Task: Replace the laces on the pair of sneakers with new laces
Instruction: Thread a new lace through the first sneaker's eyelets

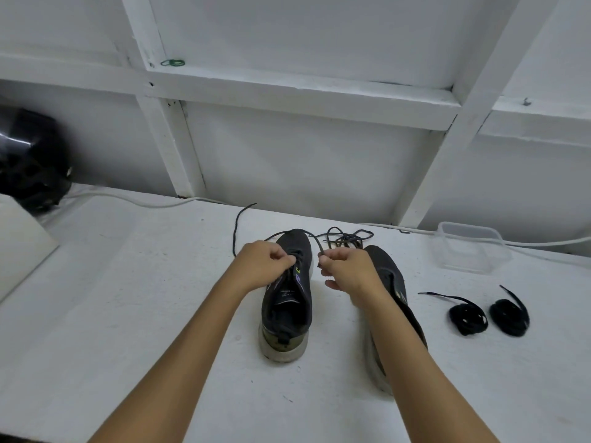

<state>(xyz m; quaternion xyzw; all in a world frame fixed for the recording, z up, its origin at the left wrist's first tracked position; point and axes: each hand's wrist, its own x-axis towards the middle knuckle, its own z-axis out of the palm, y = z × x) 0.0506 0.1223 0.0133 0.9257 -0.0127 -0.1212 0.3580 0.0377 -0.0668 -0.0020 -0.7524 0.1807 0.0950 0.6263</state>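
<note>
Two dark sneakers stand side by side on the white table (128, 298): the left sneaker (287, 302) lies under the left hand (263, 265), the right sneaker (388, 276) partly behind the right forearm. Both hands pinch one dark lace (315, 243) over the left sneaker, the right hand (343, 266) holding its end. One loose lace pile (347, 238) lies beyond the toes, and two coiled black laces (468, 318) rest well to the right, near one clear container (473, 247).

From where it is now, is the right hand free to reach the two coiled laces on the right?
Probably not yet. The right hand is pinching a lace end in its grip. The path itself looks open: the coiled laces lie on bare table beyond the right sneaker, nothing covering them.
</note>
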